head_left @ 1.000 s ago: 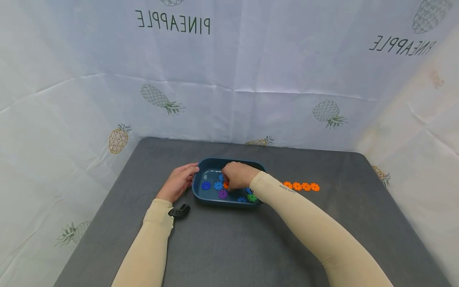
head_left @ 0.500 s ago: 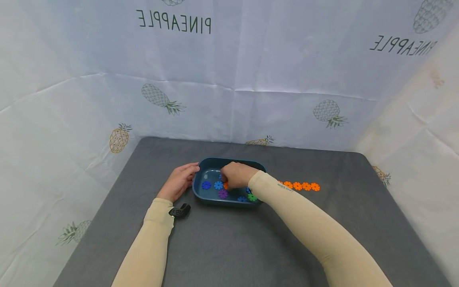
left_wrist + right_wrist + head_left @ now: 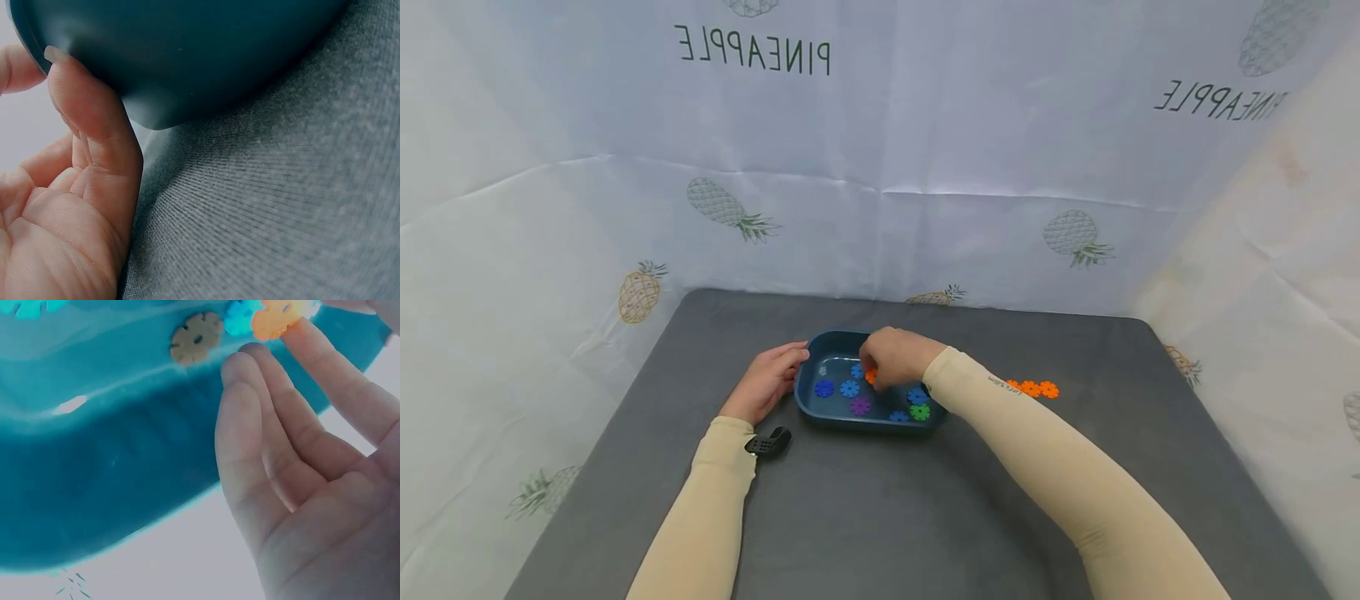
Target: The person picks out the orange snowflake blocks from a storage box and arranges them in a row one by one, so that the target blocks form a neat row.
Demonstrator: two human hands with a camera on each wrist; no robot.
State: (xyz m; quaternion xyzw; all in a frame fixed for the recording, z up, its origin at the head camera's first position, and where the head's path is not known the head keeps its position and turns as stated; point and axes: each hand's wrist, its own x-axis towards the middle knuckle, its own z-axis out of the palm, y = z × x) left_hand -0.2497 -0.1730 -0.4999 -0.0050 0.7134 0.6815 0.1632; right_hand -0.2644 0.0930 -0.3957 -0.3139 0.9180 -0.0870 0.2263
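Observation:
A dark blue tray [image 3: 865, 427] holds several flower-shaped plastic discs. At its left end my left hand [image 3: 766, 383] grips the rim, with the thumb [image 3: 87, 103] against the outer wall in the left wrist view. Over the tray, my right hand [image 3: 898, 357] pinches an orange notched disc [image 3: 273, 319] by its edge; the thumb is mostly cut off in the right wrist view. Around it lie a purple disc [image 3: 861, 406], a green disc [image 3: 920, 412], and blue discs such as one at the left [image 3: 824, 388]. The hand hides part of the tray.
Right of the tray, a row of orange discs [image 3: 1030, 389] lies on the grey table [image 3: 865, 517], partly hidden by the right sleeve [image 3: 1045, 450]. A pineapple-print curtain [image 3: 985, 150] hangs behind and at the sides.
My right hand has risen slightly in the tray, with the orange disc now between its fingertips. The left hand keeps its place on the rim. The head view has shifted a little.

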